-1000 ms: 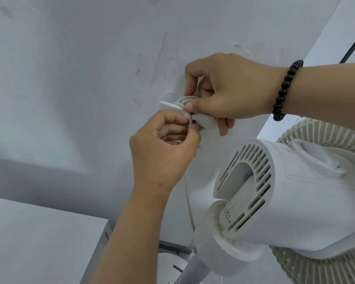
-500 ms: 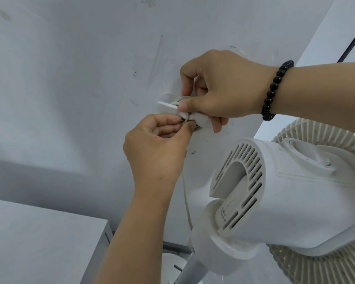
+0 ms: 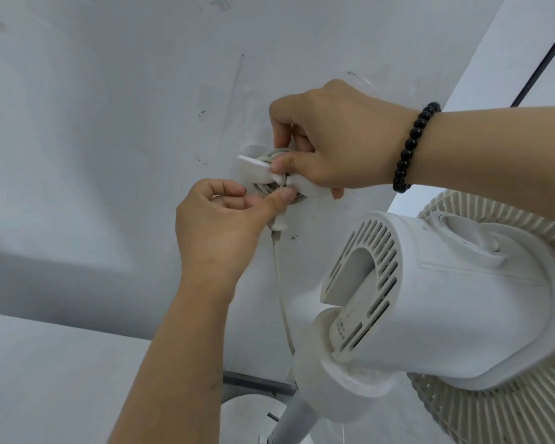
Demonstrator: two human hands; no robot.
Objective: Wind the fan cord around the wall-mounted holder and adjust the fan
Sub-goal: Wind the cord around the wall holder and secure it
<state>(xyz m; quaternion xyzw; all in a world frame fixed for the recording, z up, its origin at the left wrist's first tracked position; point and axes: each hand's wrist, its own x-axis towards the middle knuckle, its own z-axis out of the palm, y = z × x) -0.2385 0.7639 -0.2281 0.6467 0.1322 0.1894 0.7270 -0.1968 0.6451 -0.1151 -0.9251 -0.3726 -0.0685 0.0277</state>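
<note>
A white wall-mounted holder sticks out from the pale wall, with several turns of the off-white fan cord wound behind its flat front plate. My right hand, a black bead bracelet on its wrist, pinches the cord against the holder from above. My left hand presses the cord with its thumb at the holder's underside. A white plug-like piece hangs just below the thumb, and the cord runs down from it toward the white standing fan at the lower right.
The fan's motor housing and ribbed grille stand close under my right forearm. Its pole and round base sit below. A white cabinet top lies at the lower left. A dark line runs up the wall at the upper right.
My left thumb has slid right under the holder and the plug-like piece now shows below it. My right hand keeps its pinch. The view has shifted slightly.
</note>
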